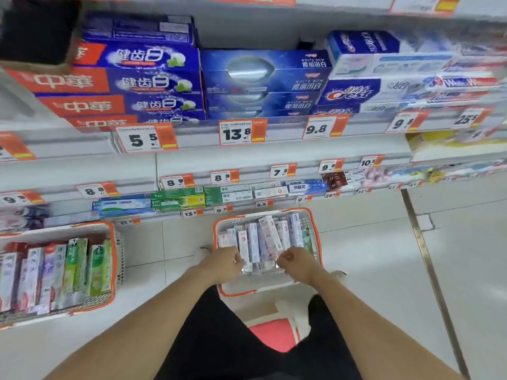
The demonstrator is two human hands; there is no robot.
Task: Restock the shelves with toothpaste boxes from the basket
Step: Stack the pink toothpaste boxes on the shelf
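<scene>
Both my arms reach straight down and forward. My left hand (223, 260) and right hand (295, 260) sit knuckles-up at the near end of the toothpaste boxes (260, 242) in the basket (315, 237) on the floor. Fingers curl under, out of sight; cannot tell whether either grip has closed on a box. Shelves (247, 144) rise just beyond. Second basket (113, 259) to my left.

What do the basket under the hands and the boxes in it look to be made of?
The basket looks like moulded plastic: white lattice walls with an orange rim. The toothpaste boxes look like printed cardboard with a slight gloss, given their flat faces and sharp edges, though blur leaves the finish uncertain.
</scene>
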